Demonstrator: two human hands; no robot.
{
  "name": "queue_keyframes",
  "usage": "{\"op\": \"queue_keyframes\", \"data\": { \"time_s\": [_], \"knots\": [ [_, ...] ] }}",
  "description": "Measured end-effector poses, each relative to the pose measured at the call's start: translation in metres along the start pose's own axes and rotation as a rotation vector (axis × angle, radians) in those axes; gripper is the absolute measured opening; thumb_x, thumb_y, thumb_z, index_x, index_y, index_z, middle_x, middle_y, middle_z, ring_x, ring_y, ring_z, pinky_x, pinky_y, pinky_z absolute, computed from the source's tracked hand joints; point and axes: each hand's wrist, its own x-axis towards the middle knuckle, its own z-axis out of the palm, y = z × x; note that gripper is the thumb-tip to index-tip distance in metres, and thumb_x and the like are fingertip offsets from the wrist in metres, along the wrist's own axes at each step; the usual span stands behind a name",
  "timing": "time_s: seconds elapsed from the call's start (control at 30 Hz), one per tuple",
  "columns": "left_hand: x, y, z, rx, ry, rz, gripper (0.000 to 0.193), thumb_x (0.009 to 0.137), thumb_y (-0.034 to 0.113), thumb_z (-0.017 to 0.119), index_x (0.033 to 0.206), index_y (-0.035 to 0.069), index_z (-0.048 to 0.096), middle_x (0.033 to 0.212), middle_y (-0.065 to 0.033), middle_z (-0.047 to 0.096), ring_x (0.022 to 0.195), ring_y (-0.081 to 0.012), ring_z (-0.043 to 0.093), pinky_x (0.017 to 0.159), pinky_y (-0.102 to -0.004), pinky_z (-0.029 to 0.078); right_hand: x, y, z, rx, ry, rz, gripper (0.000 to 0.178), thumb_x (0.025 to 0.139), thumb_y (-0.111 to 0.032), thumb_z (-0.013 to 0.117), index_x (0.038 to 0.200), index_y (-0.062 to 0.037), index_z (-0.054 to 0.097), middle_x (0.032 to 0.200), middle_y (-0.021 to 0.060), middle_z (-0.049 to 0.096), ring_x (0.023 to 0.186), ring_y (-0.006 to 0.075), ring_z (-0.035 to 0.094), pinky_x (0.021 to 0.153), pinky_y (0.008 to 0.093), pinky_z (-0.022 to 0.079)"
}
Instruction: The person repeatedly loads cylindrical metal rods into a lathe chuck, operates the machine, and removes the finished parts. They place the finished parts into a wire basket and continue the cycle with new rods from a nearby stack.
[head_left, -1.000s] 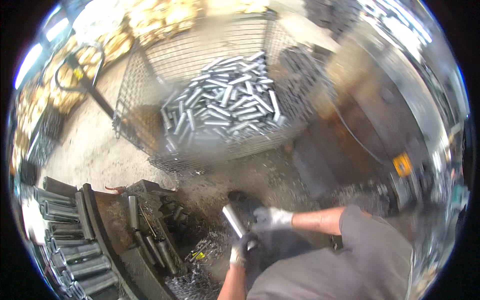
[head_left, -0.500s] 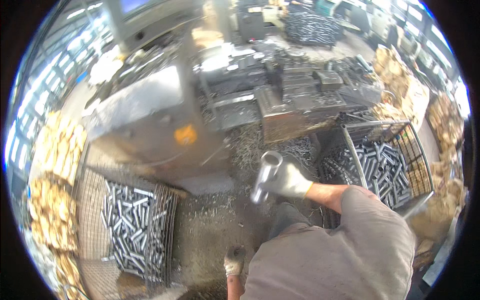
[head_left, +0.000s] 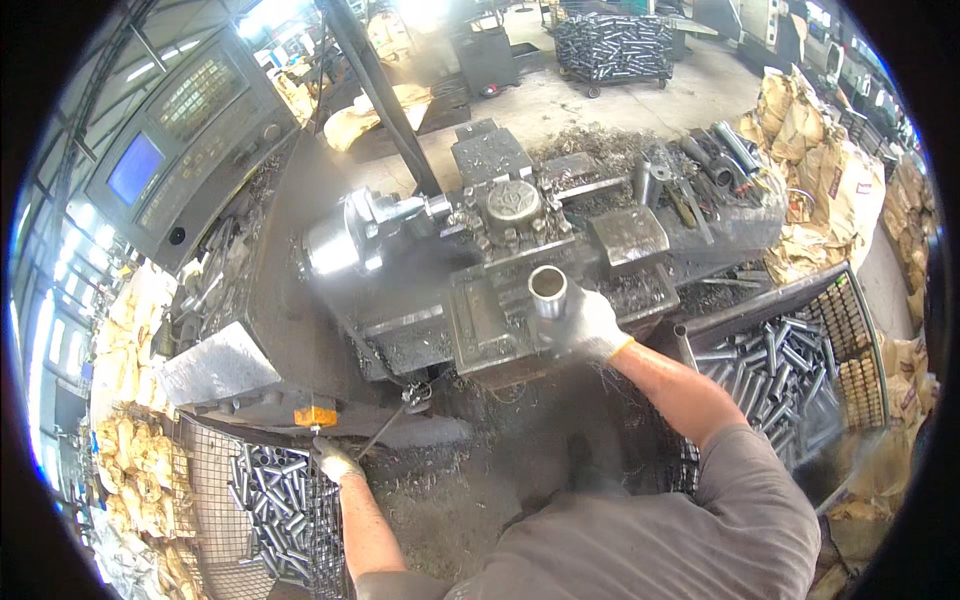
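Evidently clasping a metal tube point(head_left: 547, 292) round its side in the right hand point(head_left: 588, 325), probably for steadiness, with left hand point(head_left: 336, 462), grip unclear, near yellow box point(head_left: 315, 416).

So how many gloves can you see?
2: one on the left hand, just below the orange box; another on the right hand, gripping a metal tube. More could be hidden.

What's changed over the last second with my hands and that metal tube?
The tube passed from your left hand to your right hand, which now holds it up before the lathe. The emptied left hand has reached forward, just below the orange box. Tubes still lie in the mesh basket.
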Motion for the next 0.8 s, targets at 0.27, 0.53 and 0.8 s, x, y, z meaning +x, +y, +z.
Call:
{"op": "queue_keyframes", "data": {
  "time_s": [0.27, 0.53, 0.8],
  "knots": [
    [-0.009, 0.003, -0.008, 0.633, 0.000, 0.649, 0.055, 0.110, 0.041, 0.052, 0.138, -0.005, 0.063, 0.124, -0.0297, 0.071, 0.114, -0.0448, 0.067, 0.105, -0.0495, 0.048, 0.031, 0.008, -0.088, -0.129, -0.348, -0.168, 0.048, 0.079, -0.044, 0.085, 0.108, -0.0077, 0.070, 0.093, 0.0184, 0.076, 0.087, 0.0429, 0.074, 0.077, 0.0516, 0.059],
    [-0.039, 0.021, 0.012, -0.353, -0.133, -0.191, 0.043, 0.109, 0.052, 0.053, 0.090, 0.014, 0.061, 0.068, 0.0006, 0.054, 0.053, -0.0159, 0.050, 0.050, -0.0335, 0.043, 0.167, -0.127, -0.098, -0.207, -0.193, -0.512, 0.034, 0.084, -0.034, 0.082, 0.107, -0.0089, 0.080, 0.104, 0.0136, 0.080, 0.090, 0.0345, 0.077, 0.084, 0.0424, 0.062],
    [-0.103, -0.170, 0.025, -0.090, -0.256, -0.297, 0.017, 0.098, 0.020, 0.071, 0.111, 0.010, 0.067, 0.085, -0.0039, 0.066, 0.071, -0.0221, 0.063, 0.064, -0.0410, 0.055, 0.339, -0.111, 0.046, -0.770, -1.206, -0.131, 0.051, 0.076, -0.040, 0.088, 0.110, -0.0033, 0.080, 0.106, 0.0140, 0.081, 0.095, 0.0299, 0.076, 0.084, 0.0457, 0.060]
  ]
}}
